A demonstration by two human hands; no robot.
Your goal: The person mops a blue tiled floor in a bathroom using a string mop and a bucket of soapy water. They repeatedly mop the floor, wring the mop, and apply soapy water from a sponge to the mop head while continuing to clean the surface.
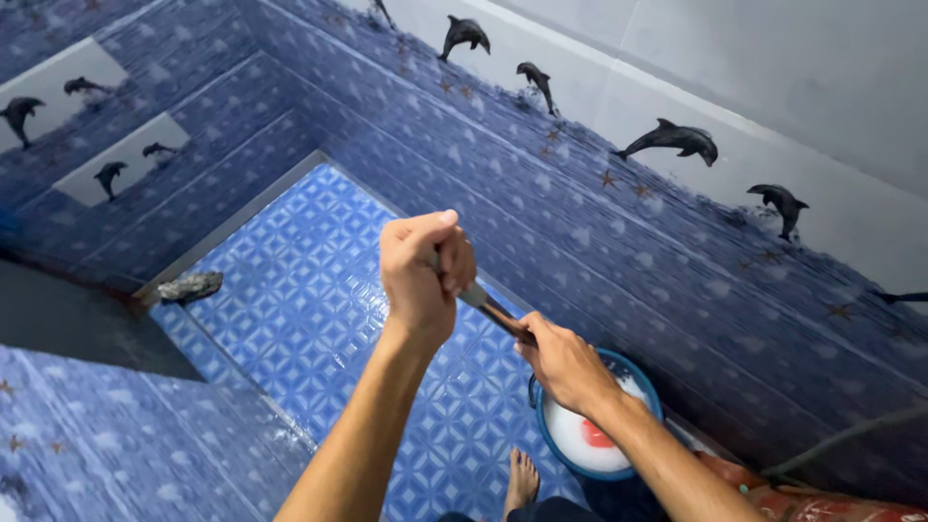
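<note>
Presently, items in view, head cam:

- Left hand [418, 274]: raised, fist closed round top end of a long handle [486, 305]; knuckles up, forearm running to bottom edge.
- Right hand [564, 365]: lower on same handle, fingers wrapped tight round it, wrist over the bucket.
- Handle: thin, dark w/ pale metal-looking stretch btwn the two hands; slants down-right from left fist. Lower end hidden behind right hand, so working end can't be made out.
- Bucket [549, 437]: blue, round, on floor just under right hand; holds white foamy liquid w/ a red object [597, 434] in it.
- Bare foot [522, 483]: on floor tiles, just left of bucket.
- Floor [309, 290]: blue patterned tiles, wet sheen.
- Wall [599, 242]: blue tiles, dolphin border [671, 139] along top.
- Grey lump [190, 286]: at floor's far-left edge, well apart from hands.
- Hose [841, 437]: grey, lower right.
</note>
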